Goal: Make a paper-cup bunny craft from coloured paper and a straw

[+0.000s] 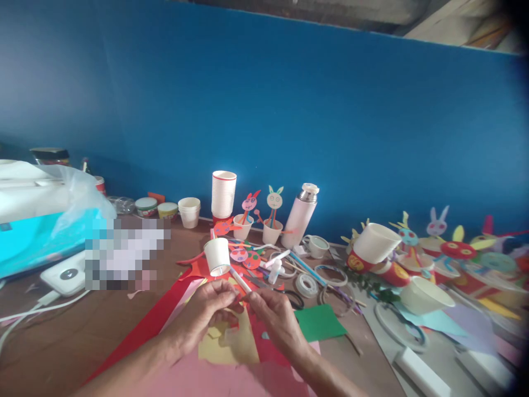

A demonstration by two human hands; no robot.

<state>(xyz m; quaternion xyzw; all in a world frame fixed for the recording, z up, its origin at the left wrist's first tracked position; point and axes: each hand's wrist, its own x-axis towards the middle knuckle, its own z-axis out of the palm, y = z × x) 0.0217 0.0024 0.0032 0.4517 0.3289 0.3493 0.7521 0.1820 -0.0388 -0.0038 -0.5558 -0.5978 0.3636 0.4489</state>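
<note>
My left hand (215, 306) is closed in a pinch, its fingertips close to those of my right hand. What it pinches is too small to make out. My right hand (273, 314) is closed at the end of a white pen-like stick (240, 280), which slants up and left toward a paper cup. That white paper cup (216, 256) is tilted just beyond my fingers, apart from both hands. Beneath the hands lies a yellow paper sheet (243, 347) with small cut pieces on it, over red paper (144, 325) and pink paper (231, 380).
Behind stand a tall cup stack (223, 194), two cups with paper rabbit figures (274, 199) and a leaning thermos (300, 215). Tape rolls (307, 285), a small white bottle (275, 271) and green paper (320, 322) lie right. More cup figures (458, 249) crowd the far right; a white device (66, 273) lies left.
</note>
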